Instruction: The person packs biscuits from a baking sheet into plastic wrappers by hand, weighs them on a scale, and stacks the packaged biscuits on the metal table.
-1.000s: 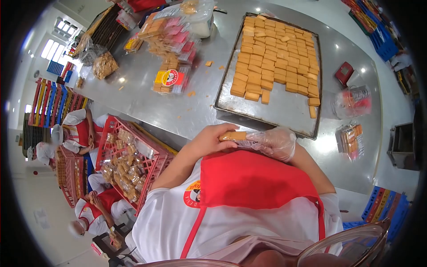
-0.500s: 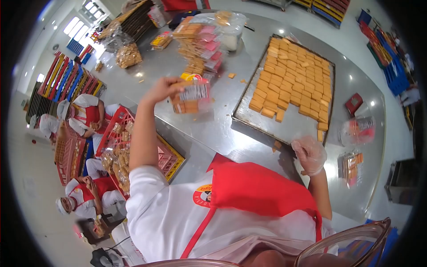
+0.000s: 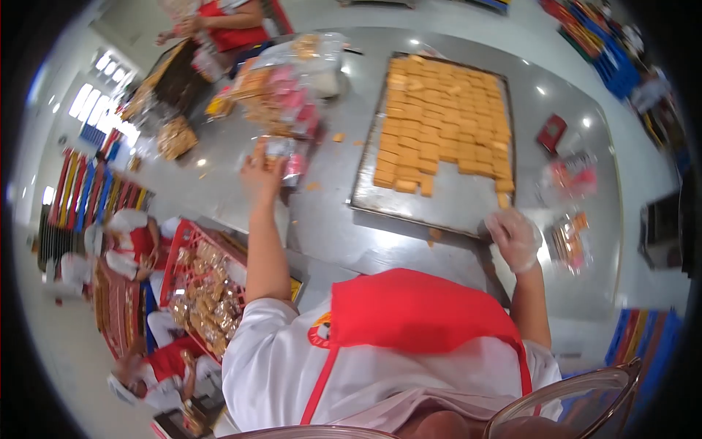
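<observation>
My bare left hand [image 3: 263, 174] is at the near end of the packed bags, its fingers closed on a clear biscuit packet [image 3: 281, 152]. Behind that packet lies a pile of filled packets [image 3: 274, 95] with pink labels. My right hand [image 3: 513, 238], in a clear plastic glove, hovers by the near right corner of the metal tray [image 3: 453, 208]. Its fingers are curled, and whatever they may hold is too blurred to tell. Rows of rectangular biscuits [image 3: 446, 117] cover most of the tray; its near part shows bare metal.
On the steel table are a dark red box [image 3: 552, 134], empty-looking pink-labelled bags [image 3: 570, 178] and a filled packet [image 3: 570, 241] to the right. A red crate [image 3: 183, 252] of bagged goods stands at the left. Co-workers [image 3: 142, 238] sit beyond it; another person [image 3: 230, 25] stands behind the table.
My hands have moved apart from in front of the apron. My left hand carried the packet to the pile at the left; my gloved right hand moved to the tray's corner. The view has shifted.
</observation>
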